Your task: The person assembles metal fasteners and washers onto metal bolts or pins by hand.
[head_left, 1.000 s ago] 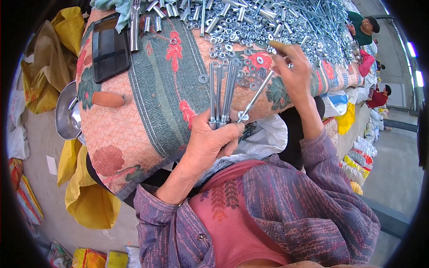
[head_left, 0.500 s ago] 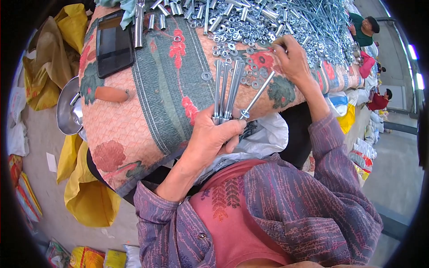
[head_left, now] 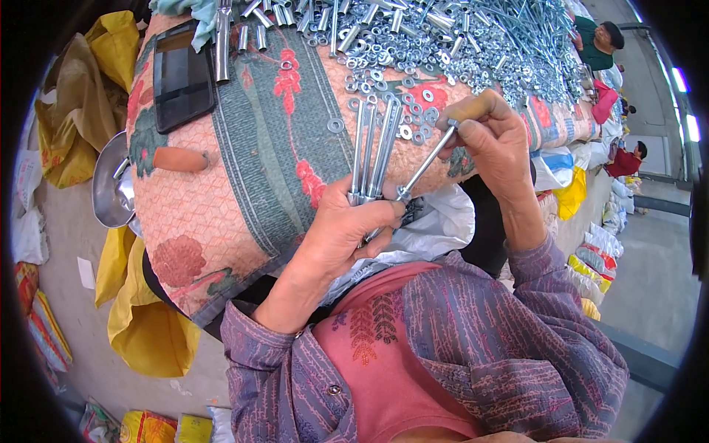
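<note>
- I've got my left hand [head_left: 346,227] wrapped round long silver metal rods [head_left: 385,151], near centre
- my right hand [head_left: 491,136] pinches a small silver metal nut [head_left: 453,124] at the rightmost rod's tip
- flat silver washers [head_left: 430,114] just beyond
- flat black rectangular device [head_left: 182,81], far left

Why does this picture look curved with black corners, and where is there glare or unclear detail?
Head view: the fisheye lens bends straight edges toward its dark rim; same view: bright white strips at right look washed out, and the heaped silver metal hardware glints, its farther pieces blending together.
</note>
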{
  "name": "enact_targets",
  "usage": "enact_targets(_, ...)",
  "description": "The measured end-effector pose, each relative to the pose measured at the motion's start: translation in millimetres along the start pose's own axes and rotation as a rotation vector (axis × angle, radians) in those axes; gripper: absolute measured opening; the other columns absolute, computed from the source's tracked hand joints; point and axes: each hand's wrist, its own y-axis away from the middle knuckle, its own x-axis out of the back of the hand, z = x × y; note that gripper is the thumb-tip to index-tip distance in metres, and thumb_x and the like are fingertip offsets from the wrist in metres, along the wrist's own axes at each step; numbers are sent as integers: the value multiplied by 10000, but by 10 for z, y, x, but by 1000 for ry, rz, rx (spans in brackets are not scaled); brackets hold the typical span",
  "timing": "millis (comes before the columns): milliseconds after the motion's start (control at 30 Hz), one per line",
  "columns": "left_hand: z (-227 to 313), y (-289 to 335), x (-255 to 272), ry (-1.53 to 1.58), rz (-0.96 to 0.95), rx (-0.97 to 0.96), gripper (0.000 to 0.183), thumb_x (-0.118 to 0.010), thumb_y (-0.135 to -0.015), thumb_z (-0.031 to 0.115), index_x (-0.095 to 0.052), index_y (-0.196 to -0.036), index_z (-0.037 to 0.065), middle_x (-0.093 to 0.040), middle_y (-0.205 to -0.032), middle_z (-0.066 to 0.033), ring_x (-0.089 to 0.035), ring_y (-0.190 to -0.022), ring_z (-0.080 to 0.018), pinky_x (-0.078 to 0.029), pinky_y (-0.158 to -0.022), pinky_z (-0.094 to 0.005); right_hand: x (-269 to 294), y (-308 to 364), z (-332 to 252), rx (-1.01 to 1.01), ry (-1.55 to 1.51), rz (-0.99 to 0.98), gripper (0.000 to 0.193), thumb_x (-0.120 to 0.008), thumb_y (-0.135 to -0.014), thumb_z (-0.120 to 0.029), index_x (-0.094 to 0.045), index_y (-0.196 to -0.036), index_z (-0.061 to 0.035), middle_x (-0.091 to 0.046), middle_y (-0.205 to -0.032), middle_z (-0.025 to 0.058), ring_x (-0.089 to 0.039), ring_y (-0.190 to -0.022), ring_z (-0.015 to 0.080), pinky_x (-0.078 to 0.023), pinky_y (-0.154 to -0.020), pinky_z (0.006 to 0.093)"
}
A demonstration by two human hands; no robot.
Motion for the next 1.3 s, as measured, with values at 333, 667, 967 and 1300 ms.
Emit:
enact_targets(333,72,17,-31,-22,-48,40,172,-621,-762,2,-553,-920,1,-565,-656,-85,-445,-379,-88,-288,-322,-207,-342,256,144,-275,-312,-131,237,-590,-832,-25,-537,-1056,32,-627,-854,103,-625,-712,150,-535,-636,270)
enact_targets(667,-38,-3,2,-162,32,-83,132,-620,-811,89,-588,-904,0,-550,-564,-42,-433,-376,-64,-295,-331,-191,-188,230,-63,-194,-36,-94,170,-590,-843,-56,-598,-984,38,-625,-838,75,-605,-717,117,-505,-644,240)
enact_targets(967,-18,-8,-34,-271,81,-125,141,-647,-814,117,-569,-849,4,-548,-551,-54,-425,-352,-78,-305,-323,-194,-94,171,17,-103,60,-18,466,-616,-858,-293,-504,-1163,41,-633,-994,114,-618,-861,143,-487,-764,268)
enact_targets(1300,-28,3,-3,-255,64,-77,121,-633,-803,101,-565,-847,11,-551,-560,-50,-432,-366,-75,-299,-326,-196,-30,138,-40,-143,166,-120,437,-538,-907,-299,-509,-1183,38,-650,-872,86,-622,-832,141,-477,-788,258)
